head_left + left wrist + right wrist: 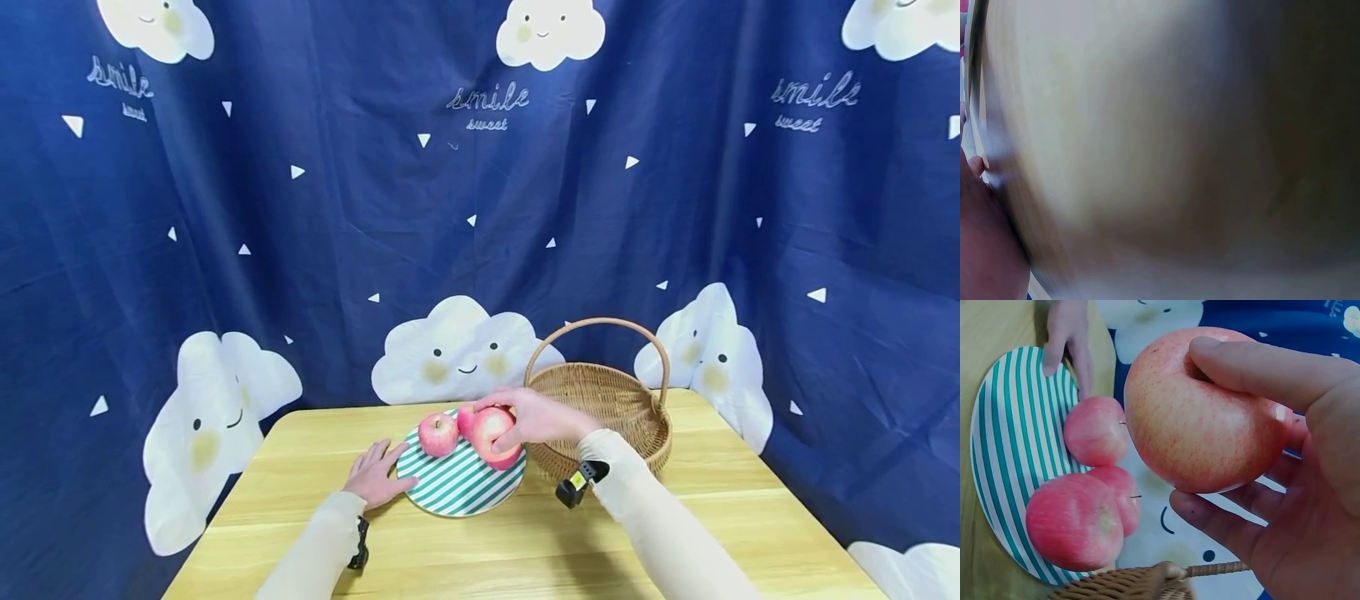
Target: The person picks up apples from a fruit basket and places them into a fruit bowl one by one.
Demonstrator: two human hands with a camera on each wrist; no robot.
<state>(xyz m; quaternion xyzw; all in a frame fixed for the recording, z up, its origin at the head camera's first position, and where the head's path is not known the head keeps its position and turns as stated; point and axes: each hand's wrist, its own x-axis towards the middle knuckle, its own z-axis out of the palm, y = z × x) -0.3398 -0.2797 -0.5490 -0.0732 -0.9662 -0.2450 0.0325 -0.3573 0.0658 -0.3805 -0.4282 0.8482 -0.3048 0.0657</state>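
My right hand (536, 417) grips a red-yellow apple (1204, 425) above the right part of a round board with green and white stripes (457, 487). In the right wrist view the thumb lies over the apple's hollow and the fingers curl beneath it. Three more apples are on the board: one at the back left (438, 435), a larger one (1075, 522) below the held apple, and one partly hidden (1119, 490) behind that. My left hand (375, 477) lies with spread fingers at the board's left edge, its thumb on the rim. The left wrist view is mostly blurred tabletop.
A wicker basket (600, 396) with a tall arched handle stands right of the board, partly behind my right forearm. Everything rests on a light wooden table (480, 554). A dark blue curtain (337, 208) with clouds hangs behind and at both sides.
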